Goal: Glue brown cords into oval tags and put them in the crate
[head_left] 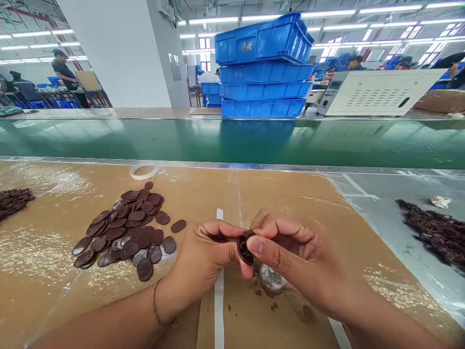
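Observation:
Both hands meet near the middle of the view. My left hand (pixel 207 257) pinches a small dark brown oval piece (pixel 245 249) between thumb and fingers. My right hand (pixel 290 247) is closed at the piece's upper right edge, its thumb and forefinger pressed round a small dark bit (pixel 248 233). Just below the fingers a small round clear container (pixel 271 280) stands on the tan table covering, with brown stains around it. To the left lies a heap of flat dark brown ovals (pixel 136 215).
A tape roll (pixel 132 173) lies behind the heap. Dark clusters lie at far left (pixel 14 201) and right (pixel 436 230). Beyond runs a green belt (pixel 163 140), then stacked blue crates (pixel 265 89) and a cream metal box (pixel 381 92). People are in the background.

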Motion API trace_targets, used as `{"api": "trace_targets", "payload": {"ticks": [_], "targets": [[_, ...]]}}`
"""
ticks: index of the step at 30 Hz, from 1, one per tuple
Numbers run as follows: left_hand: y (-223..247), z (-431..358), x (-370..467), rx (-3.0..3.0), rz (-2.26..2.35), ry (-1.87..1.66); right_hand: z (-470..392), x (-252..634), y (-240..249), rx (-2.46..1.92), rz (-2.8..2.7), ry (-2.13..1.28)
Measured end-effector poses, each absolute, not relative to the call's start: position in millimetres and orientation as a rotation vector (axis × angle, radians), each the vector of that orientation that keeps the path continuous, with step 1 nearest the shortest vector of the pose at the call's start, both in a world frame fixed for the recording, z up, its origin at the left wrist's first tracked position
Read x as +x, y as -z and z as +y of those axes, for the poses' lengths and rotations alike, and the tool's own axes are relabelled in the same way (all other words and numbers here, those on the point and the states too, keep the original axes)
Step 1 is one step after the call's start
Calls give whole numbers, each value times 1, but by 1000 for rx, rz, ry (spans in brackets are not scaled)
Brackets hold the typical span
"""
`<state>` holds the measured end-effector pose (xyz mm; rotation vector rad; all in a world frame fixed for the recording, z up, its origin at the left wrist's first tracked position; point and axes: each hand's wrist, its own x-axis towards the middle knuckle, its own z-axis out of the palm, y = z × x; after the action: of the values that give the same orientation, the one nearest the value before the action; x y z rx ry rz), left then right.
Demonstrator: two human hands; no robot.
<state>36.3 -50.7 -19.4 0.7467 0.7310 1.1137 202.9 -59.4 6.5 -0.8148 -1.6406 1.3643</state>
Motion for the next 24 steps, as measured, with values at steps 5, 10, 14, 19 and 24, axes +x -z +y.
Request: {"api": "trace_targets", "payload": {"ticks": [5, 10, 14, 19, 24], "targets": [[18, -50, 37, 719, 739, -1114, -59, 203, -7, -805, -1644, -1369], [17, -51, 37, 709, 728, -1118, -58, 203, -5, -804, -1632, -1382], [18, -51, 36, 713, 722, -1113, -59, 203, -5, -789, -1635, -1378], [19, -51, 36, 737, 742, -1105, -59, 203, -7, -797, -1627, -1393], [18, -51, 36, 738, 767, -1099, -59, 203, -5, -804, -1620, -1414]]}}
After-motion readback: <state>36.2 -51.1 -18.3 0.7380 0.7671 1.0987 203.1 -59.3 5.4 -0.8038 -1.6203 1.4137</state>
